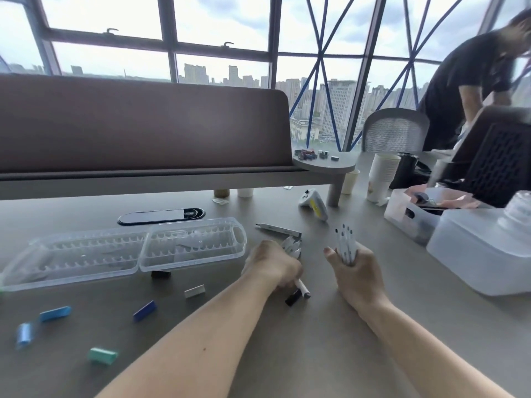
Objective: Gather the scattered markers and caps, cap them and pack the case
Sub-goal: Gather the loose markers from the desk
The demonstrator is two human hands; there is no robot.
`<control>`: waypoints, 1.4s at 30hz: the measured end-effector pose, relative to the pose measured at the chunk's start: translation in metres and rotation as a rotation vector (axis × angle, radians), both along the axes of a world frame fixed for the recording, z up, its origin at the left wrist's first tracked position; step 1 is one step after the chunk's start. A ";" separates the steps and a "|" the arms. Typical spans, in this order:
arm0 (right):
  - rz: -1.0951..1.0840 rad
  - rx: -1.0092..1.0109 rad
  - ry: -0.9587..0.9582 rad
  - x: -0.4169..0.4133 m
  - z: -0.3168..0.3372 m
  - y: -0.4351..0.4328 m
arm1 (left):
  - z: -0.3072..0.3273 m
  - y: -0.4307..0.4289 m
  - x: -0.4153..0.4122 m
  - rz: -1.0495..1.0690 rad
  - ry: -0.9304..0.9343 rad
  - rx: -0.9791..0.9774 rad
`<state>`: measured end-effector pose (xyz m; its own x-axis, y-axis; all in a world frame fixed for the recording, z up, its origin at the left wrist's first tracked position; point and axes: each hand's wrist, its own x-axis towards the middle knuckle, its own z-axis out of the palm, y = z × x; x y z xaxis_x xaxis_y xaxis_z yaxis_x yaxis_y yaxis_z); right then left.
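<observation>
Over the middle of the tabletop, the right hand curls its fingers round an upright marker bundle, the left hand grips a second bunch, the open clear case lies left, and loose caps lie near the left edge.

High-rise office: desk divider, mesh chair.

We see a clear, glossy plastic case on a smooth, matt table. Right of the case the white markers look smooth plastic; in front of it, caps look matt plastic.
</observation>
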<state>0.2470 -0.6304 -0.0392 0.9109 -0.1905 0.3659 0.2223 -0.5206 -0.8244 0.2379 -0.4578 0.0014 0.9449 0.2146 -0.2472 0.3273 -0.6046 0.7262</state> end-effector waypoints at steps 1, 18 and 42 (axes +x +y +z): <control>0.014 -0.028 0.012 0.003 0.003 0.001 | 0.000 0.001 -0.001 0.000 0.001 -0.055; 0.212 -0.889 0.259 0.119 0.047 0.081 | -0.011 0.060 -0.010 -0.090 -0.504 -0.437; 0.402 0.378 -0.096 -0.143 0.054 0.112 | 0.055 0.102 -0.130 0.030 -0.696 -0.395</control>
